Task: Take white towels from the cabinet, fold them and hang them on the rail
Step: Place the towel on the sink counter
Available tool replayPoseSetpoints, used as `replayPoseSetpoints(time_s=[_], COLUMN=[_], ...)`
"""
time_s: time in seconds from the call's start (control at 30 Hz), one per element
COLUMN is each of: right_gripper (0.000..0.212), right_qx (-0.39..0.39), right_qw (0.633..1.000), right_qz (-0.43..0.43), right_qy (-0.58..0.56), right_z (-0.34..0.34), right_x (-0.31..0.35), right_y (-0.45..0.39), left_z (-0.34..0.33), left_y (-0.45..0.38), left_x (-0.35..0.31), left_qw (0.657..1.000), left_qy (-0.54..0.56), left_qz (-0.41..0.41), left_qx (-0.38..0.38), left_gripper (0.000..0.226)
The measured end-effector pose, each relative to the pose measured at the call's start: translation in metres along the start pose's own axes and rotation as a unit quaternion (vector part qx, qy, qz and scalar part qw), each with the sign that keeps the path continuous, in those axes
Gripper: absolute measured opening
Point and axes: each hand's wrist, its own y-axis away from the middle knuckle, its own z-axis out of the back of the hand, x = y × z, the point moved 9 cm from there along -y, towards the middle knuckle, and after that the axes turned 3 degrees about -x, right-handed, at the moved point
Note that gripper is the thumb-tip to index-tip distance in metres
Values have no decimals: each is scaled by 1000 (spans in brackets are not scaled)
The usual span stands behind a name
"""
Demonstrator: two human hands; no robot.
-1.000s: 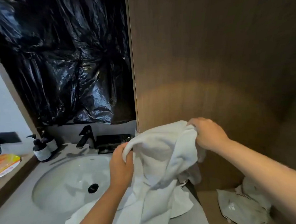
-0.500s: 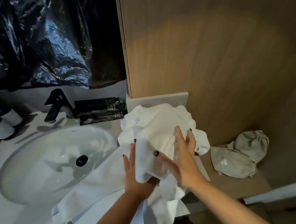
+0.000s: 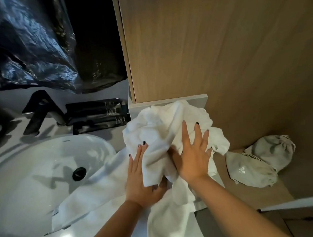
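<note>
left hand [image 3: 142, 179] half under white towel [image 3: 163, 128], rail unseen

Head view, looking steeply down (close) at counter [image 3: 106, 137], wooden panel [image 3: 221, 54] ahead

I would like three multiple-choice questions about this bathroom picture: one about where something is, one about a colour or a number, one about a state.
1. Where does the crumpled white towel lie?
A. inside the sink
B. on the counter beside the sink
C. on a rail

2. How many grey cloth pouches lie to the right of the towel?
A. two
B. four
C. none

3. How are the fingers of the right hand?
A. curled in a fist
B. pinching the tap
C. spread flat on the towel

Key: 1 B, the towel is bunched on the counter right of the sink. 2 A, two pouches lie side by side. 3 C, the straight fingers press on the cloth.
</note>
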Motion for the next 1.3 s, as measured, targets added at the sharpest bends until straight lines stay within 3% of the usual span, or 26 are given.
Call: replayPoseSetpoints(time_s=[0.2, 0.4, 0.5, 0.63, 0.77, 0.9, 1.0, 1.07, 1.17, 1.3], right_gripper=[82, 79, 72, 69, 62, 66, 74, 82, 74, 60], right_qx=[15, 47, 71, 36, -8, 24, 100, 101, 37, -34], right_qw=[1000, 991, 980, 970, 958, 908, 882, 874, 885, 891], right_qz=[14, 45, 39, 63, 225, 416, 438, 433, 436, 452], right_qy=[-18, -115, -183, -231, -177, -43, 145, 199, 161, -16], right_z=[4, 24, 34, 62, 99, 87, 45, 35, 47, 95], right_x=[-5, -19, -30, -27, 24, 82, 84, 76, 68, 57], right_y=[4, 34, 49, 69, 106, 146, 145, 136, 125, 122], left_z=[0, 28, 39, 50, 51, 62, 64, 65, 74, 87], left_y=[20, 74, 90, 105, 97, 87, 94, 105, 111, 103], left_x=[0, 32, 48, 55, 51, 59, 62, 63, 68, 54], left_qw=[998, 987, 974, 960, 951, 943, 954, 956, 956, 964], left_qy=[10, -105, -141, -187, -248, -237, -183, -163, -162, -190], left_qz=[44, 118, 161, 186, 154, 210, 203, 197, 218, 184], left_qx=[39, 41, 76, 96, 102, 106, 121, 143, 116, 18], left_gripper=[87, 84, 94, 88, 56, 44, 46, 57, 55, 22])
